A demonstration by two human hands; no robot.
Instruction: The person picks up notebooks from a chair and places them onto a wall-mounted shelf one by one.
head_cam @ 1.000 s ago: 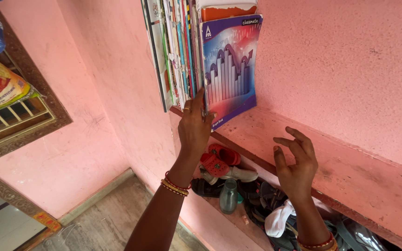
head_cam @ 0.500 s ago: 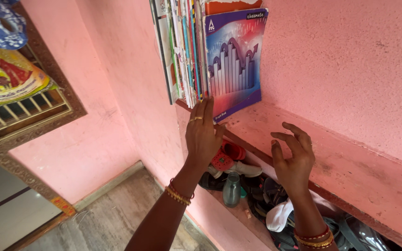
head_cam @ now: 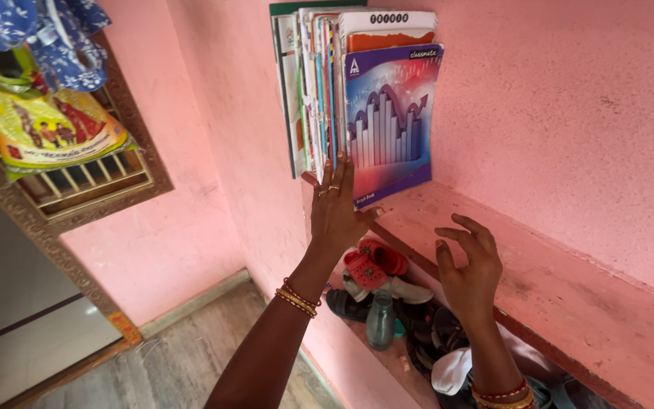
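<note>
Half-hidden books — left hand touching.

Upright row of thin books, graph notebook outermost, on pink shelf

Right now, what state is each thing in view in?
Left hand: open, flat against the books' spines.
Right hand: open, fingers curled, holding nothing.
Books: upright in a row on the shelf.
Bottle: upright among the shoes below.
</note>
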